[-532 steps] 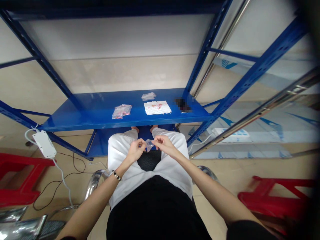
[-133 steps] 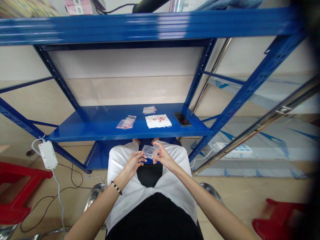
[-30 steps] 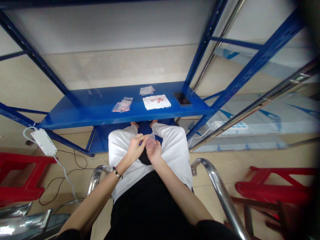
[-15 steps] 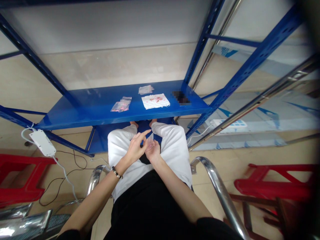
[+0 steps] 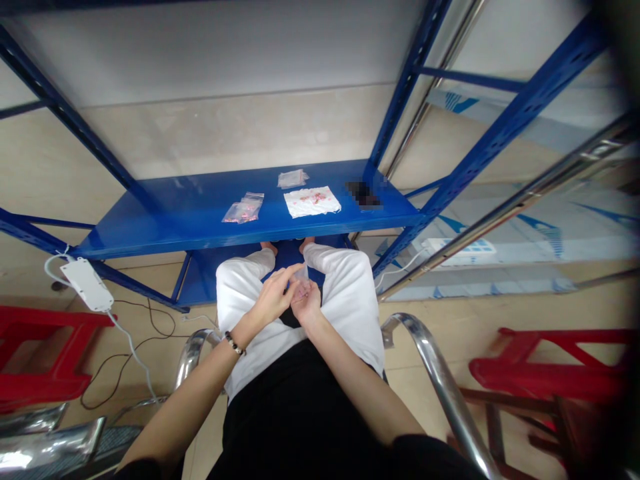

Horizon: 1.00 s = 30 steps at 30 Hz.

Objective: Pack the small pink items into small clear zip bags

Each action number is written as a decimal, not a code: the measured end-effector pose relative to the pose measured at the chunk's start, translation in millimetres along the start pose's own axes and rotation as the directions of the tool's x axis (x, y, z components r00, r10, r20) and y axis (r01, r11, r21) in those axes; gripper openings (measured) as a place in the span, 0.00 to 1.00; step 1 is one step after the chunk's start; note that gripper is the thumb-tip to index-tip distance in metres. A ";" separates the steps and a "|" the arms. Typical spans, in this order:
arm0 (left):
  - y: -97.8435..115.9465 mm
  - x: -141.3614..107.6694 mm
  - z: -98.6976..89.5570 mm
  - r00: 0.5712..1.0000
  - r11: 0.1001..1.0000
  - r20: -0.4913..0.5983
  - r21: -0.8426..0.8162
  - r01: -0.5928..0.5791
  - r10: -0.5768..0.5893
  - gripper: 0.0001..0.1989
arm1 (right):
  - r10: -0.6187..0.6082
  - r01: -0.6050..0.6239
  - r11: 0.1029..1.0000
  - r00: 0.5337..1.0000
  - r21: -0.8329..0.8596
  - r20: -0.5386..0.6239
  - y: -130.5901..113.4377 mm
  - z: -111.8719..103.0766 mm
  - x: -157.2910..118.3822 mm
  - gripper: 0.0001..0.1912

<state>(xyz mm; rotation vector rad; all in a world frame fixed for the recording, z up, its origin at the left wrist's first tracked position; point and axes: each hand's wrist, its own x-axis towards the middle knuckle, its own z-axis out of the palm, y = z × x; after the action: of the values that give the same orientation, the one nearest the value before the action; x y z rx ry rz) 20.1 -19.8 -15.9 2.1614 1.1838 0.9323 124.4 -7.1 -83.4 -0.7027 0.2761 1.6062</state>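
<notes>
Over my lap, both hands are at a small clear plastic bag (image 5: 301,275) with small pinkish pieces in it or behind it; which, I cannot make out. My right hand (image 5: 306,305) is cupped around the bag from below, palm up. From the left, my left hand (image 5: 273,295) reaches across with bent fingers and meets the bag's upper edge. On the blue shelf (image 5: 175,207) ahead lies a white cloth (image 5: 295,204) with small reddish pieces on it. Left of it are clear bags holding pink and red pieces (image 5: 244,209); behind it sits a stack of flat clear bags (image 5: 293,179).
A pixelated dark object (image 5: 363,195) lies on the shelf's right. A white power strip (image 5: 87,285) hangs at the left, its cables trailing to the floor. Red stools (image 5: 545,367) stand on both sides. Metal chair arms (image 5: 435,360) flank me.
My left hand's index finger, which was stretched past the bag, has bent back to the bag's upper edge. My right hand stays in place beneath the bag.
</notes>
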 end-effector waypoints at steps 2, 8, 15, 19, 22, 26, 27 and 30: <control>0.0 -0.4 0.1 1.000 1.000 0.008 -0.008 -0.005 0.005 0.22 | 0.004 -0.004 1.000 1.000 0.005 -0.007 1.2 -0.5 0.1 0.16; 7.1 0.4 -1.7 0.998 0.992 -0.024 -0.119 0.051 -0.054 0.21 | 0.013 -0.013 1.000 1.000 -0.005 0.011 0.6 -2.2 6.9 0.18; 2.6 5.8 -0.3 0.957 0.864 -0.101 -0.463 0.196 -0.271 0.21 | 0.027 -0.029 0.999 0.997 0.029 0.066 -10.4 -7.6 4.7 0.20; -9.1 8.1 5.8 0.910 0.650 -0.057 -0.718 0.248 -0.411 0.32 | 0.033 -0.036 0.999 0.986 0.013 0.166 -35.2 9.2 10.8 0.23; -19.7 6.5 8.8 0.840 0.436 -0.007 -0.857 0.274 -0.542 0.29 | -0.072 0.073 0.997 0.939 0.010 0.336 -68.5 49.7 16.7 0.23; -30.1 6.4 4.9 0.764 0.123 0.108 -0.963 0.239 -0.636 0.19 | -0.214 0.255 0.966 0.873 -0.036 0.437 -120.0 128.0 38.7 0.23; -31.0 7.2 2.8 0.754 0.079 0.120 -0.972 0.221 -0.645 0.18 | -0.231 0.295 0.951 0.879 -0.095 0.417 -131.1 147.7 48.2 0.22; -30.7 10.5 -3.3 0.731 -0.020 0.148 -0.983 0.181 -0.666 0.17 | -0.245 0.336 0.913 0.906 -0.232 0.346 -155.7 197.3 84.3 0.22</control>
<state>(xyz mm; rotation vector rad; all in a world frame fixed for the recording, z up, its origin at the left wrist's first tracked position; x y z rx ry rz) 5.8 4.8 -31.7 0.3846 0.8236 1.2931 217.7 198.3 55.8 -0.6619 -0.2908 1.4495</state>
